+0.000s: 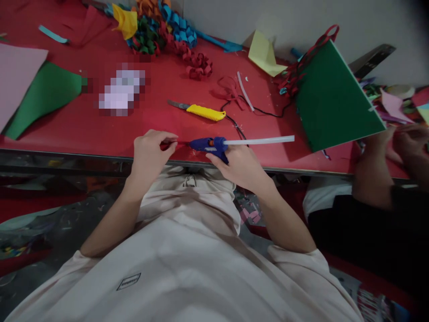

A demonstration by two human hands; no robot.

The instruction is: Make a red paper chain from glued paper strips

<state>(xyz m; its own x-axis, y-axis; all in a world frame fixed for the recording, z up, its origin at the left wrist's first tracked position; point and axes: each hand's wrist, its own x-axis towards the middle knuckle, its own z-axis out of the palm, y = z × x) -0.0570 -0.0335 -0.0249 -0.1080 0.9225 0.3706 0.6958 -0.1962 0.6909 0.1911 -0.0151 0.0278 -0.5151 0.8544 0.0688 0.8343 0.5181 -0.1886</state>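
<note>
My right hand (246,166) is wrapped round the handle of a blue glue gun (202,144) at the table's front edge. A long white glue stick (261,140) sticks out of its back end, and the nozzle points left. Opposite the nozzle, my left hand (147,150) pinches a thin red paper strip (182,143), partly hidden by the fingers. The strip's far end lies by the nozzle; I cannot tell whether they touch. Just beyond the gun lies a yellow utility knife (206,112) with its blade out.
On the red table (161,89), curled paper chains (197,65) lie at the back. A loose glue stick (246,91) and black cord (275,115) lie right of the knife. A green board (335,98) stands tilted beside a co-worker's arms (372,170). Green paper (47,96) lies left.
</note>
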